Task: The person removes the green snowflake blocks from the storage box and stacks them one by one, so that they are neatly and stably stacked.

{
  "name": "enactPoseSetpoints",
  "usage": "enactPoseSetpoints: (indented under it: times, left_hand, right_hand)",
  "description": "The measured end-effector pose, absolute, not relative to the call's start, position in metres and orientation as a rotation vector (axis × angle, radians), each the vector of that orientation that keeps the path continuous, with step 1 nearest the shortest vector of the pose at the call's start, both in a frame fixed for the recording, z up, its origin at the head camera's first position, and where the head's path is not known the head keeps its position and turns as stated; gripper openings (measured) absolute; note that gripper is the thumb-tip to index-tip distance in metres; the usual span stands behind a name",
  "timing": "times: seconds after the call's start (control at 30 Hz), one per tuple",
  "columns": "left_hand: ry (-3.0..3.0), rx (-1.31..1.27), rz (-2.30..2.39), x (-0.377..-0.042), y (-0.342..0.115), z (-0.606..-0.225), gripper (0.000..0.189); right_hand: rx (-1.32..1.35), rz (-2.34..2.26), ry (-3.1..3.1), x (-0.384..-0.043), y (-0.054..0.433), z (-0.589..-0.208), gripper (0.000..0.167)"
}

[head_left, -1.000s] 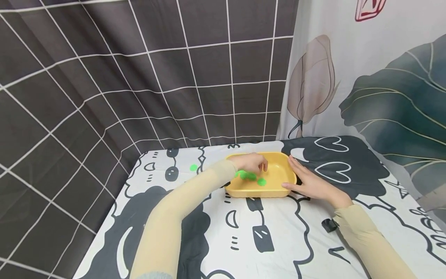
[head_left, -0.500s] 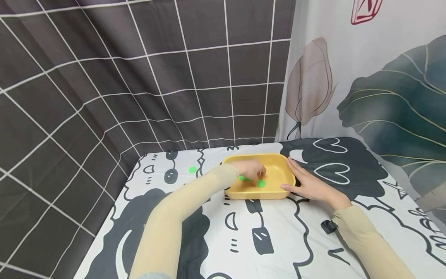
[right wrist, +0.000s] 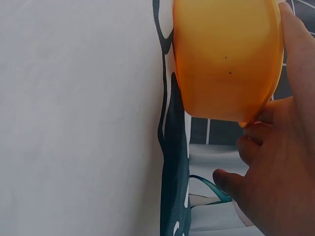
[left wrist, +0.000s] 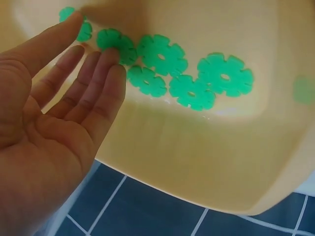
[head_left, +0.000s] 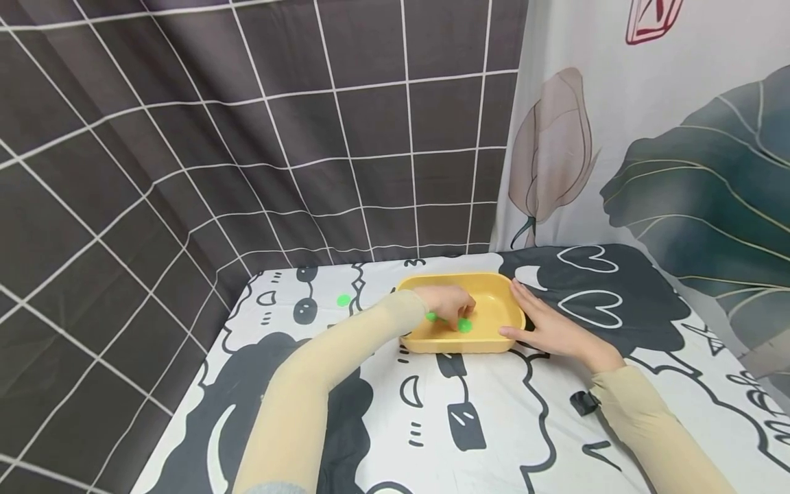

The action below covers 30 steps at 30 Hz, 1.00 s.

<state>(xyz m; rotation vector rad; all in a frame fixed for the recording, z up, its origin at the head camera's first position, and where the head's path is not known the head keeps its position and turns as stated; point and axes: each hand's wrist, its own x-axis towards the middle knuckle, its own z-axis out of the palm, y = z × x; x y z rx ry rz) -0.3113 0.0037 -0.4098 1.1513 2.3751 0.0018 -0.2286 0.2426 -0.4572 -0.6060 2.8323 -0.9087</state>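
Observation:
A yellow plastic tray [head_left: 490, 305] stands on the patterned cloth. Green notched discs [left wrist: 225, 74], several of them, lie flat on its floor. My left hand [head_left: 446, 303] reaches down into the tray. In the left wrist view its thumb and fingers [left wrist: 106, 86] are apart, the fingertips over or touching the discs at the left; contact is unclear. Most discs are hidden behind this hand in the head view. At the tray's right end, my right hand [head_left: 549, 329] rests against the rim, its fingers rather straight and the thumb over the near corner. The right wrist view shows the fingertips at the rim [right wrist: 275, 83].
One more green disc [head_left: 343, 300] lies on the cloth left of the tray. A small black object [head_left: 583, 403] sits by the right wrist. A dark grid curtain [head_left: 370, 171] hangs behind and at the left; a leaf-print curtain [head_left: 697, 192] hangs at the right.
My left hand has dipped slightly lower in the tray, its fingers now covering more of the discs. The right hand and the tray have stayed in place.

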Motion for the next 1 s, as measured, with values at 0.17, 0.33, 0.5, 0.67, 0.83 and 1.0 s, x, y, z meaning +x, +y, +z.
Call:
enactPoseSetpoints:
  times: [0.17,0.33,0.5,0.67,0.83,1.0]
  left_hand:
    - [2.386,1.169,-0.038,-0.311,0.006,-0.411,0.021]
    - [2.384,1.144,-0.046,-0.31,0.008,-0.41,0.022]
    - [2.365,1.118,-0.026,-0.31,0.01,-0.409,0.019]
    - [2.344,1.122,0.01,-0.309,0.014,-0.408,0.02]
    - [2.336,1.123,0.03,-0.31,0.017,-0.41,0.024]
    - [2.325,1.117,0.038,-0.31,0.017,-0.411,0.021]
  right_hand:
    - [-0.608,-0.918,2.833,-0.228,0.242,-0.457,0.103]
    - [-0.613,-0.913,2.84,-0.228,0.242,-0.457,0.103]
    - [-0.618,-0.915,2.842,-0.227,0.242,-0.457,0.103]
    - [-0.624,-0.914,2.845,-0.227,0.243,-0.456,0.102]
    - [-0.624,-0.901,2.849,-0.228,0.243,-0.458,0.102]
    - [-0.624,-0.901,2.85,-0.228,0.243,-0.459,0.103]
